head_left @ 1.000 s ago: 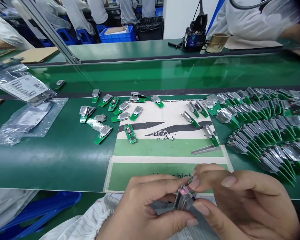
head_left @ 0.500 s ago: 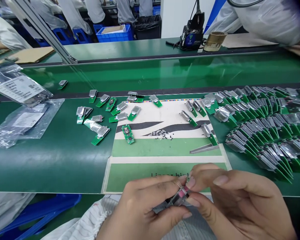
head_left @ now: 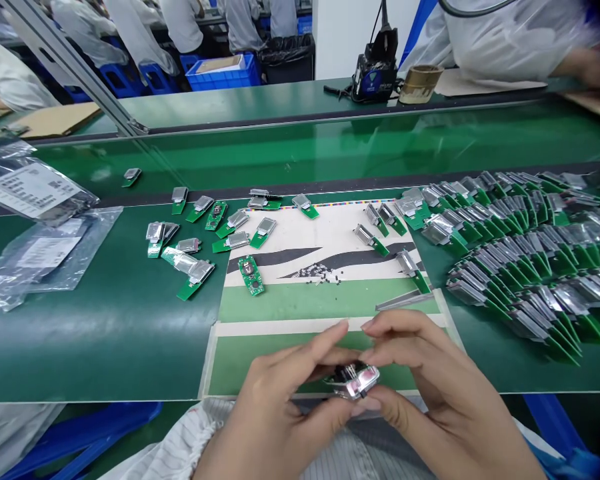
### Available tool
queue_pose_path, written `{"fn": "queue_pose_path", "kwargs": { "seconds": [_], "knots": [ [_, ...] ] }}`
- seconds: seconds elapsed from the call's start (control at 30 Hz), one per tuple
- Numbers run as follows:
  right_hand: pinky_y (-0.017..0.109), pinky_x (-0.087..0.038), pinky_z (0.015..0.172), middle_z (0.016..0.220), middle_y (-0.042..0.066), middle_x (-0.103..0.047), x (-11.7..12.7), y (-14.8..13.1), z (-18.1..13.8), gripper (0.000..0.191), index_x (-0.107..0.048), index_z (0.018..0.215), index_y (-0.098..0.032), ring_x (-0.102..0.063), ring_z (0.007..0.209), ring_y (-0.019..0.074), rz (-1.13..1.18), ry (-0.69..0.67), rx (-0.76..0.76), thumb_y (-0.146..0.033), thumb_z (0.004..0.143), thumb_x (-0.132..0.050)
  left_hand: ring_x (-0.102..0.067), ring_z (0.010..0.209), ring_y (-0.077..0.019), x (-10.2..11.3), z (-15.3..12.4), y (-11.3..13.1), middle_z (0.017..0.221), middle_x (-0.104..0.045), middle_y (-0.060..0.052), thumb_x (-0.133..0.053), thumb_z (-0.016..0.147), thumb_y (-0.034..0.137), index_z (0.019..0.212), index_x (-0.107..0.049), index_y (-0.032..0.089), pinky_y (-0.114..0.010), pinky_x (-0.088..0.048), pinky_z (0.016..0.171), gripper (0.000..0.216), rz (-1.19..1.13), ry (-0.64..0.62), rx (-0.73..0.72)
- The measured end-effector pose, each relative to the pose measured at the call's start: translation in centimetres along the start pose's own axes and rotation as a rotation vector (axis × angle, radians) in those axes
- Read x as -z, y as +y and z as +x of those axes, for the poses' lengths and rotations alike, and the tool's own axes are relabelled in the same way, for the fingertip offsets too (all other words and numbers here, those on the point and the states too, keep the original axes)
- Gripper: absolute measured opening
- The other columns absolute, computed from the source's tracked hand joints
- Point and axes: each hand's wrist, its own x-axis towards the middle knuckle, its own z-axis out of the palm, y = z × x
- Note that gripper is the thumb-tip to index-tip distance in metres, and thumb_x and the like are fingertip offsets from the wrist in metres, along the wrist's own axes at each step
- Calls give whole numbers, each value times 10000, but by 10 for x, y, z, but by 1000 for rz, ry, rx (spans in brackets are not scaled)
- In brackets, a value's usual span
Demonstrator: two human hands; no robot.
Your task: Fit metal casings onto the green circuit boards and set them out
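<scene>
"So, the left hand [head_left: 275, 407]?"
"Half-curled, thumb and fingertips pinching a small silver module [head_left: 355, 382], just above the lower edge of the printed mat [head_left: 250, 367]."
"And the right hand [head_left: 425, 377]?"
"Fingers partly closed, on that same module's right side."

Ahead of the fingers [head_left: 330, 337] we find steel tweezers [head_left: 405, 301] on a printed paper mat [head_left: 320, 230]; to their left, clear plastic bags [head_left: 45, 257]; far beyond, a blue crate [head_left: 223, 72] and a tape roll [head_left: 420, 85].
</scene>
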Motion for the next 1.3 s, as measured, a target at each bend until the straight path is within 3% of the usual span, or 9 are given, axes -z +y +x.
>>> {"fn": "queue_pose_path", "kwargs": {
  "seconds": [0.1, 0.2, 0.4, 0.6, 0.73, 0.83, 1.0, 1.17, 1.3],
  "knots": [
    [211, -570, 747, 1069, 34, -625, 8, 8, 0, 110, -563, 1013, -276, -629, 1038, 182, -42, 21, -8, -209, 927, -550, -680, 1049, -201, 11, 7, -2, 1228, -686, -34, -736, 776, 196, 1425, -405, 336, -308, -564, 882, 742, 166, -51, -22],
    [241, -554, 655, 998, 28, -649, 27, 26, -2, 124, -533, 1078, -279, -649, 922, 193, -303, 78, -74, -290, 961, -495, -647, 1108, -244, 37, 35, 5, 1254, -668, -66, -714, 792, 317, 1331, -550, 247, -371, -514, 968, 568, 507, -63, -119],
    [450, -509, 679, 908, 120, -643, 52, 76, -2, 345, -569, 1012, -175, -590, 816, 311, -941, 91, -199, -413, 971, -323, -607, 1160, -268, 91, 158, 6, 1266, -656, -98, -531, 918, 251, 1239, -632, 129, -366, -433, 1035, 358, 1075, -30, 32],
    [435, -504, 671, 966, 161, -608, 45, 84, -3, 343, -540, 1076, -126, -572, 852, 323, -1065, 99, -226, -363, 961, -320, -542, 1210, -276, 86, 250, -38, 1312, -588, -123, -558, 928, 292, 1229, -585, 150, -505, -417, 1013, 334, 1146, -61, 44],
    [430, -474, 681, 951, 144, -590, 35, 67, 10, 221, -562, 1041, -147, -553, 840, 315, -1021, 102, -145, -310, 935, -458, -587, 1113, -267, 76, 260, -49, 1226, -613, -106, -566, 923, 322, 1180, -596, 157, -515, -455, 953, 307, 1135, -63, 52],
    [406, -453, 712, 896, 97, -597, 16, 60, 34, 77, -606, 942, -170, -545, 813, 276, -875, -80, -130, -156, 887, -554, -591, 1102, -260, 75, 254, -48, 1213, -618, -101, -585, 912, 303, 1151, -609, 152, -499, -462, 945, 283, 1074, -85, 33],
    [375, -426, 752, 848, 64, -616, -16, 72, 72, 125, -628, 813, -178, -541, 814, 252, -810, -235, -122, -80, 871, -576, -555, 1155, -274, 76, 239, -49, 1246, -600, -101, -640, 872, 245, 1130, -620, 149, -521, -428, 981, 276, 878, -75, 5],
    [327, -408, 739, 810, 38, -615, -18, 82, 81, 183, -610, 759, -183, -541, 774, 209, -762, -271, -152, -62, 884, -553, -504, 1230, -309, 79, 228, -44, 1353, -537, -132, -759, 706, 136, 1087, -656, 125, -478, -390, 1036, 395, 494, 54, 20],
    [316, -416, 734, 891, 65, -616, -14, 81, 85, 118, -621, 858, -165, -550, 841, 213, -755, -256, -183, -86, 902, -546, -540, 1202, -329, 81, 214, -29, 1147, -669, -161, -784, 625, 194, 842, -715, 98, -404, -397, 1038, 248, 53, 110, 89]
  ]
}}
